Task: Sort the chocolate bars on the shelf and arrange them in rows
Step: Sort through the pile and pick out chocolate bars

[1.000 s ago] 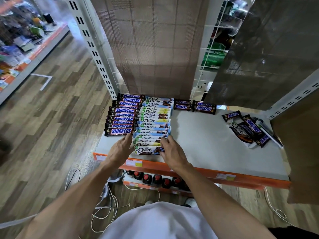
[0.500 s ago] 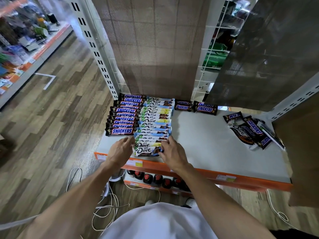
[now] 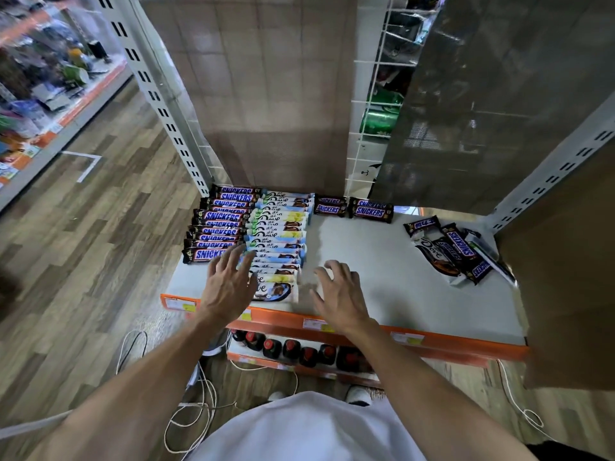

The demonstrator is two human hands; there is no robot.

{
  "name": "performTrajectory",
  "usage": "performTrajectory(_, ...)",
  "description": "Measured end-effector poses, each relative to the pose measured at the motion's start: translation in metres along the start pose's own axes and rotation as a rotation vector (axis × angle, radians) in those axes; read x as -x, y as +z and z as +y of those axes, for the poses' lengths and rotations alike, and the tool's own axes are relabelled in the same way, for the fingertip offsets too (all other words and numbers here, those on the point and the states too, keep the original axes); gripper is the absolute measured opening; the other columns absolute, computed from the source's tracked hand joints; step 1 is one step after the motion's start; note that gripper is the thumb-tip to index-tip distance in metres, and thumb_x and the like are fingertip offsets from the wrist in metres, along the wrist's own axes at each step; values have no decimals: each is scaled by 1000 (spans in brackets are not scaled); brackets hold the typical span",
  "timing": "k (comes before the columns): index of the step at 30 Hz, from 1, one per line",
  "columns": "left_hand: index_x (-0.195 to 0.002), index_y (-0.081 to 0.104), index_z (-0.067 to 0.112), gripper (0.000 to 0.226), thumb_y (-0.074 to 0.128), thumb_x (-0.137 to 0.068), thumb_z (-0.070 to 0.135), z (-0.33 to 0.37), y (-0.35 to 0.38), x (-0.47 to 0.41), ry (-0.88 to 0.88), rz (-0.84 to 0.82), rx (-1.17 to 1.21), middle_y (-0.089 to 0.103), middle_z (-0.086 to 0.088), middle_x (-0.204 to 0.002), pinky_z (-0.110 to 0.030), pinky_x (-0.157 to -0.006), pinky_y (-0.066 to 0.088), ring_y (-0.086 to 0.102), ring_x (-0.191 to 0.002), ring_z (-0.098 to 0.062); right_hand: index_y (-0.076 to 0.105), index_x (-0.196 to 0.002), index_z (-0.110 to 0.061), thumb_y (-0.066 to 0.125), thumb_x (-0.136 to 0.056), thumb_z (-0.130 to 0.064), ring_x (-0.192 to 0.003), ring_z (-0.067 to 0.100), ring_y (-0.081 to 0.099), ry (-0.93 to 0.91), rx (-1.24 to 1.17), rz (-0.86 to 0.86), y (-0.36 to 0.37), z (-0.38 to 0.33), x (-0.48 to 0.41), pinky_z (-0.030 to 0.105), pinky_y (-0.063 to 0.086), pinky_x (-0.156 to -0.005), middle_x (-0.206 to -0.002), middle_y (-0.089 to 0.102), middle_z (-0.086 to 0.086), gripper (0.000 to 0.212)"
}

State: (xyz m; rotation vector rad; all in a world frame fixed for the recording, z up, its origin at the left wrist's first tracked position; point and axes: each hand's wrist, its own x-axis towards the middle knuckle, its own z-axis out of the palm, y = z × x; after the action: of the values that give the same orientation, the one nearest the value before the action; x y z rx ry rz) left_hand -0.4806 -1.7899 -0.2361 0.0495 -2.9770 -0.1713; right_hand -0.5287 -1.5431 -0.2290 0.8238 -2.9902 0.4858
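A row of brown Snickers bars (image 3: 218,224) runs front to back at the left of the grey shelf (image 3: 392,287). Right beside it lies a row of white and blue Dove bars (image 3: 279,237). Two short stacks of Snickers (image 3: 352,206) sit at the back middle. A loose pile of mixed Snickers and Dove bars (image 3: 452,251) lies at the right. My left hand (image 3: 228,284) hovers with spread fingers over the front ends of both rows. My right hand (image 3: 337,294) hangs over bare shelf just right of the Dove row, fingers loosely bent, holding nothing.
White slotted uprights (image 3: 159,94) and mesh panels (image 3: 266,94) close the shelf's back and sides. An orange lip (image 3: 449,342) edges its front. Dark bottles with red caps (image 3: 293,351) stand on the shelf below. White cables (image 3: 186,414) lie on the wooden floor.
Both hands have lifted off the front Dove bar. The left moved up and forward over the rows; the right moved away to the right and opened.
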Motion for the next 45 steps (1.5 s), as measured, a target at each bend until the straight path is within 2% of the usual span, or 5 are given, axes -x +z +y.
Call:
performTrajectory(6, -145, 36, 17, 59, 33, -92, 43, 54, 3, -15, 112, -47, 8, 30, -14, -153, -58, -111, 21, 25, -142, -30, 44, -137, -17, 60, -87, -36, -137, 30, 30, 112, 66, 2, -18, 55, 31, 51, 34, -105, -147, 34, 15, 56)
performTrajectory(13, -147, 33, 19, 61, 36, -93, 46, 134, 5, -40, 224, -66, 72, 23, -12, -157, -59, -113, 18, 16, -146, -29, 31, -147, -21, 56, -89, -45, -146, 29, 8, 276, 67, 13, -43, 126, 77, 57, 16, -112, -158, 14, 13, 67)
performTrajectory(29, -149, 30, 19, 64, 33, -92, 48, 273, 29, -76, 442, -207, 57, 17, -12, -158, -59, -111, 17, 13, -146, -32, 32, -147, -24, 58, -87, -47, -145, 30, 16, 533, 99, 36, -89, 230, 139, 53, 20, -111, -158, 16, 13, 70)
performTrajectory(36, -151, 22, 23, 68, 29, -90, 53, 305, 48, -95, 528, -346, -6, 12, -10, -159, -64, -110, 21, 14, -145, -32, 45, -139, -21, 69, -80, -44, -133, 34, 39, 559, 147, 38, -95, 257, 127, 48, 40, -101, -146, 39, 16, 68)
performTrajectory(45, -150, 13, 25, 70, 26, -89, 58, 336, 72, -111, 587, -382, -4, 20, -12, -156, -69, -105, 21, 24, -141, -36, 15, -152, -19, 50, -92, -50, -146, 30, 8, 596, 91, -38, -87, 284, 92, 42, 20, -113, -159, 8, 13, 76)
